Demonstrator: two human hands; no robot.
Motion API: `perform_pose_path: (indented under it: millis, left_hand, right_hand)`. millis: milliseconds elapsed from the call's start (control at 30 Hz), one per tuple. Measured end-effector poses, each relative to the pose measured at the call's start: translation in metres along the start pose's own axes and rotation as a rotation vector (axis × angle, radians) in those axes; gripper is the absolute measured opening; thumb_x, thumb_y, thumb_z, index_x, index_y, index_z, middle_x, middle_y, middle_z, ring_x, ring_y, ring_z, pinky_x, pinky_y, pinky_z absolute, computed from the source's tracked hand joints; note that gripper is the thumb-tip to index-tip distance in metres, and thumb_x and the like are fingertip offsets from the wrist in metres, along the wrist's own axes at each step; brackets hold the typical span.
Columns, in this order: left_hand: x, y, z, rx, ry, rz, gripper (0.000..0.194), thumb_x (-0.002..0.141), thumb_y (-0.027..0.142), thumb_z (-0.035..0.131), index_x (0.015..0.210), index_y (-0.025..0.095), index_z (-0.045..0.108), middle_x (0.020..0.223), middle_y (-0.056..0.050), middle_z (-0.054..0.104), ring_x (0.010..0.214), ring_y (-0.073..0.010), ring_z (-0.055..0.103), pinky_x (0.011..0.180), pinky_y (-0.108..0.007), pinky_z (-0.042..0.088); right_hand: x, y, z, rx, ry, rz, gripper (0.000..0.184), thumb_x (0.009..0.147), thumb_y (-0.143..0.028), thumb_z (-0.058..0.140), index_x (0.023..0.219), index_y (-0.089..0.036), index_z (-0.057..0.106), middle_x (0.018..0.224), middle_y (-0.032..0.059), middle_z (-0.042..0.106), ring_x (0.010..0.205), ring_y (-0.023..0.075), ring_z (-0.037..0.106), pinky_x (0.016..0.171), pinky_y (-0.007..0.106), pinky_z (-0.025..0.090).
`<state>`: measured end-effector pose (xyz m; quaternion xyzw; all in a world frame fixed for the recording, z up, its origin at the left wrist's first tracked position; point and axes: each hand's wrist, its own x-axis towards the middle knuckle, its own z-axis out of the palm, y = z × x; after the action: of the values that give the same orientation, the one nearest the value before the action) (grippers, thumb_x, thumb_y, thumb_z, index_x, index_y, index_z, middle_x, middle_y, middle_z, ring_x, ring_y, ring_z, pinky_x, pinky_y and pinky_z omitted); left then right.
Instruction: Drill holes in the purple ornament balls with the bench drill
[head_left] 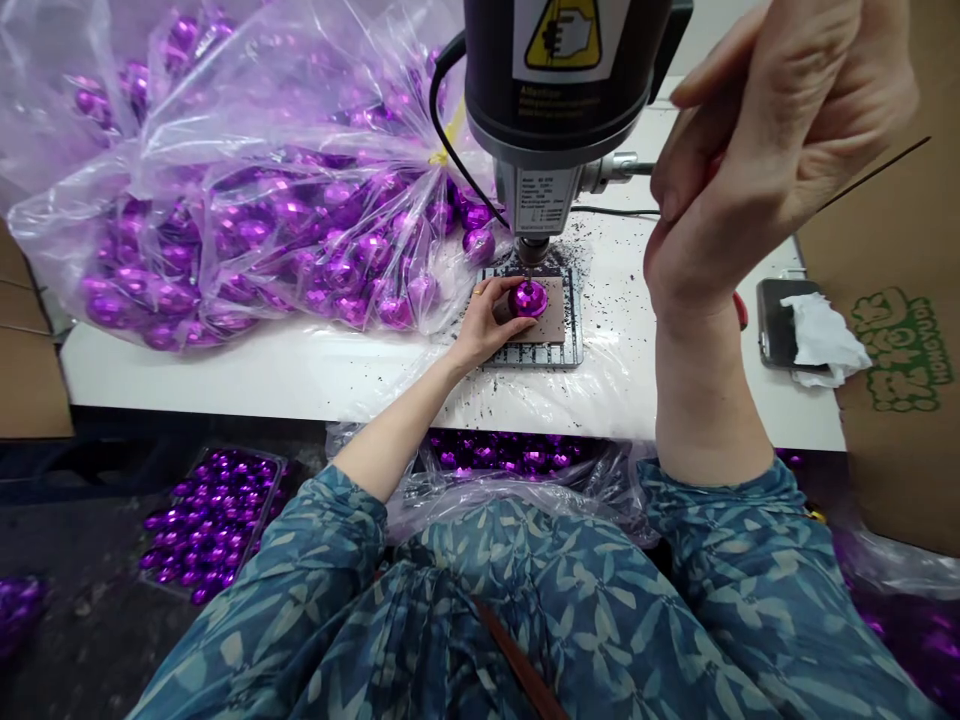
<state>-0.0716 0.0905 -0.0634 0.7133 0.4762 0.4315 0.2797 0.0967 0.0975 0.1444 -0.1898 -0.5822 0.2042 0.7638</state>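
White table [225,385] | purple ball [528,298] between left hand's [487,325] thumb and fingers, lightly pinched

Pretty nice outfit here: loose blue-teal top with a pale leaf print all over, light leaves scattered on darker fabric. Its 2 sleeves look kinda puffy and gathered, ending around the elbows. There's 1 thin gold-coloured ring on a finger of the left hand [484,325].
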Motion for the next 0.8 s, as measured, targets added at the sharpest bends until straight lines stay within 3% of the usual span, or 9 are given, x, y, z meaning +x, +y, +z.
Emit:
perform_pose_path:
  millis: [67, 300, 467, 567, 667, 800]
  left_hand:
    - [0.0, 0.001, 0.0, 0.0, 0.004, -0.004, 0.058, 0.084, 0.04, 0.088, 0.135, 0.024, 0.063, 0.137, -0.012, 0.069, 0.136, -0.0339, 0.06, 0.116, -0.052, 0.05]
    - [-0.001, 0.001, 0.0, -0.015, 0.009, -0.006, 0.058, 0.084, 0.037, 0.088, 0.134, 0.024, 0.063, 0.137, -0.012, 0.07, 0.135, -0.0334, 0.061, 0.117, -0.053, 0.051]
    - [-0.001, -0.001, 0.001, -0.002, 0.005, -0.006, 0.057, 0.085, 0.038, 0.088, 0.134, 0.025, 0.063, 0.138, -0.012, 0.07, 0.137, -0.0332, 0.059, 0.117, -0.053, 0.05]
    - [-0.001, -0.002, 0.001, -0.002, 0.012, 0.001, 0.058, 0.085, 0.038, 0.088, 0.135, 0.025, 0.063, 0.138, -0.012, 0.07, 0.137, -0.0334, 0.06, 0.117, -0.053, 0.05]
    - [-0.002, -0.005, 0.002, 0.002, 0.021, 0.011, 0.059, 0.085, 0.041, 0.088, 0.136, 0.025, 0.063, 0.137, -0.011, 0.07, 0.136, -0.0332, 0.06, 0.116, -0.051, 0.051]
    - [-0.002, -0.007, 0.003, -0.004, 0.034, 0.038, 0.059, 0.085, 0.042, 0.089, 0.135, 0.027, 0.064, 0.136, -0.011, 0.071, 0.135, -0.0329, 0.062, 0.115, -0.05, 0.053]
  right_hand:
    - [-0.007, 0.0, -0.004, 0.001, -0.004, -0.033, 0.031, 0.091, -0.049, 0.057, 0.095, -0.026, 0.077, 0.07, -0.0094, 0.062, 0.048, -0.01, 0.042, 0.047, 0.005, 0.025]
    - [-0.022, 0.01, -0.012, -0.047, 0.021, -0.13, 0.025, 0.098, -0.043, 0.055, 0.11, -0.05, 0.076, 0.07, -0.0111, 0.061, 0.051, -0.0121, 0.044, 0.059, 0.004, 0.04]
    - [-0.029, 0.02, -0.013, -0.059, 0.09, -0.152, 0.025, 0.096, -0.046, 0.055, 0.101, -0.03, 0.073, 0.057, -0.0111, 0.049, 0.046, -0.01, 0.044, 0.053, 0.008, 0.033]
    - [-0.036, 0.022, -0.014, -0.06, 0.109, -0.135, 0.035, 0.096, -0.05, 0.055, 0.082, -0.019, 0.062, 0.052, -0.0095, 0.042, 0.041, -0.0075, 0.038, 0.046, 0.012, 0.029]
    - [-0.042, 0.026, -0.02, -0.092, 0.084, -0.142, 0.046, 0.098, -0.053, 0.053, 0.07, -0.017, 0.051, 0.049, -0.0076, 0.038, 0.041, -0.006, 0.034, 0.045, 0.014, 0.031]
    - [-0.048, 0.042, -0.03, -0.176, 0.097, -0.195, 0.05, 0.099, -0.058, 0.048, 0.071, -0.017, 0.051, 0.048, -0.0066, 0.032, 0.042, -0.0047, 0.034, 0.049, 0.014, 0.036]
